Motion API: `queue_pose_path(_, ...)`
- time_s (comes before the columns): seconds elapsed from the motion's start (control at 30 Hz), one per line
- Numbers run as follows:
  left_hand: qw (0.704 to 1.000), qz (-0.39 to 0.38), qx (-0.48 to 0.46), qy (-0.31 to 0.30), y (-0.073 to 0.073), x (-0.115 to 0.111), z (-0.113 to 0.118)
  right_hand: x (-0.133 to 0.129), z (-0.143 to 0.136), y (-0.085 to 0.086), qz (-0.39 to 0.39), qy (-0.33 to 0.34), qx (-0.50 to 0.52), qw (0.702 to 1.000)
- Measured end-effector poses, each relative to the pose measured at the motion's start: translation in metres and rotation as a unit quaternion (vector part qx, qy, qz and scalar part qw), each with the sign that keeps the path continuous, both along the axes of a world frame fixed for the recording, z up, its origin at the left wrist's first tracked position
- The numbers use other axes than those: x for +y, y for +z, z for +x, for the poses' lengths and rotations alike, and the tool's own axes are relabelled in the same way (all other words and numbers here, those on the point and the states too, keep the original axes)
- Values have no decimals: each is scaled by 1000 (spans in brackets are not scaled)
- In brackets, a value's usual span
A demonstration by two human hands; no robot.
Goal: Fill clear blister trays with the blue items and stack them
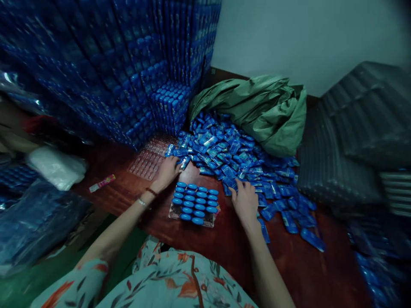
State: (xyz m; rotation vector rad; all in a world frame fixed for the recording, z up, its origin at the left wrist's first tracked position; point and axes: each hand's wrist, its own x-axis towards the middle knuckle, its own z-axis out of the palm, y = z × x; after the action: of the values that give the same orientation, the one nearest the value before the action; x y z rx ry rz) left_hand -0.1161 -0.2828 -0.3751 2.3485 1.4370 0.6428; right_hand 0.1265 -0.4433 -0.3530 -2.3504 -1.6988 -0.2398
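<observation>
A heap of small blue packets [224,145] spills from a green sack [272,111] onto the reddish-brown table. My left hand [169,170] is at the left edge of the heap, its bent fingertips at some blue packets; whether it grips one is hard to make out. My right hand [245,201] reaches the heap's front edge, fingers curled and a little apart, touching packets. Between my hands lies a clear tray [208,220] with rows of blue oval pieces [199,201] on it. Another clear moulded tray [147,160] lies flat beyond my left wrist.
Tall stacks of filled blue trays [128,77] stand at the back left. Grey stacked trays [337,149] rise at the right. A pink strip [102,183] and a white plastic bag [56,167] are at the left.
</observation>
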Motion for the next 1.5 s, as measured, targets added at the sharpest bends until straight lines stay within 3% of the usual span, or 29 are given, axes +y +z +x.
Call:
queue_pose_path(0.1,992,-17,122,38,3,20,26,17,11,-6,-79,6,-15,997)
queue_pose_path(0.17,987,-35,152,39,4,24,36,14,8,-11,-86,28,3,996)
queue_pose_path(0.3,987,-74,142,-9,4,22,38,-18,-9,-16,-55,46,126,989)
queue_pose_path(0.4,987,-103,110,-51,2,14,23,-51,-14,-10,-38,29,259,965)
queue_pose_path(0.47,990,-105,68,-69,1,3,5,-72,-14,-3,-30,20,313,949)
queue_pose_path(0.53,994,-99,-27,-46,1,-14,-19,-89,-15,7,-22,35,330,943)
queue_pose_path(0.67,956,-86,-249,129,4,-65,-66,-98,-27,18,-19,121,345,931)
queue_pose_path(0.77,939,-75,-285,175,5,-110,-82,-89,-40,11,-16,179,318,931)
queue_pose_path(0.87,947,-50,-288,135,1,-145,-78,-80,-47,-1,-5,238,229,944)
queue_pose_path(0.93,951,-32,-289,102,-3,-157,-70,-76,-46,-3,-12,279,171,945)
queue_pose_path(1.0,960,-16,-276,54,-8,-160,-65,-73,-44,0,-42,314,129,940)
queue_pose_path(1.1,975,-1,-211,-66,-10,-155,-66,-70,-44,11,-98,342,88,930)
queue_pose_path(1.2,978,20,-112,-174,-8,-144,-73,-67,-51,17,-124,326,48,936)
queue_pose_path(1.3,969,24,-52,-242,-7,-134,-78,-69,-61,14,-103,285,-5,953)
queue_pose_path(1.5,966,17,-70,-248,-11,-127,-75,-73,-69,6,-20,247,21,969)
